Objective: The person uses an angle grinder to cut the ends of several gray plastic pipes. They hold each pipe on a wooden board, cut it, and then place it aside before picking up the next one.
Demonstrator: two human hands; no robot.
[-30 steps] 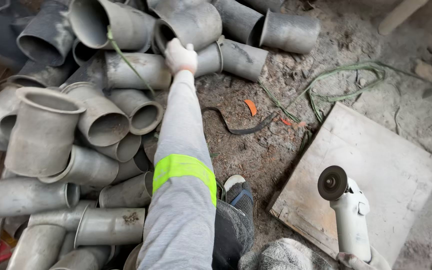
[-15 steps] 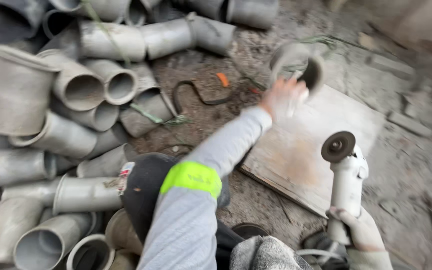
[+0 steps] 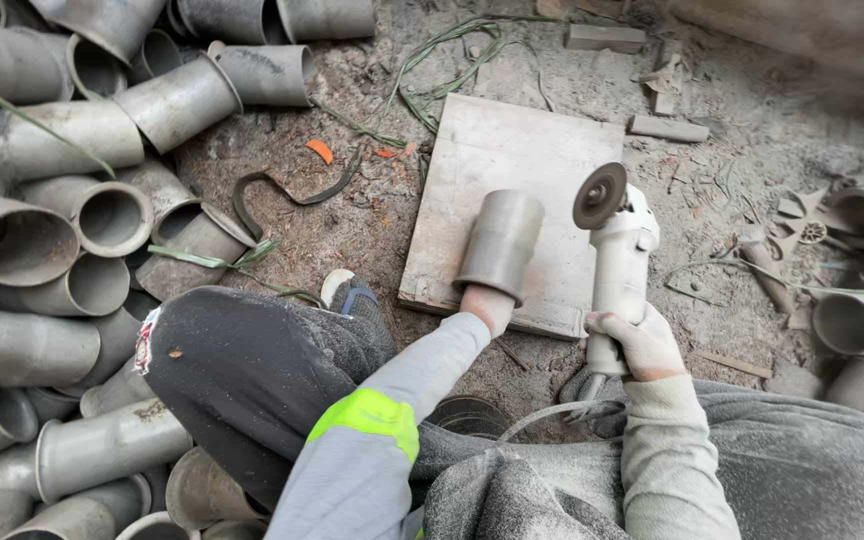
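Your left hand (image 3: 489, 305) is tucked into the flared mouth of a grey pipe socket (image 3: 500, 246), fingers hidden inside, so you hold it from within, and I cannot tell how far they are spread. The socket lies over the near edge of the square board (image 3: 512, 150) on the dirt ground. Your right hand (image 3: 642, 345) is closed around the body of the white angle grinder (image 3: 617, 260), its dark disc (image 3: 599, 196) raised just beside the socket, apart from it.

To do this well, I would say: seat the socket flat on the board so it cannot roll, keep your left fingers well back from the end the disc meets, and hold your wrist straight. Bring the disc in squarely, with the cable (image 3: 552, 415) trailing behind your knee, clear of the wheel.

Compared with a second ago, your left arm was stretched out to the heap of pipe sockets (image 3: 72, 230) on your left; half a second ago it was swinging a socket across. Now that socket lies on the board, and the grinder has tipped in closer beside it.
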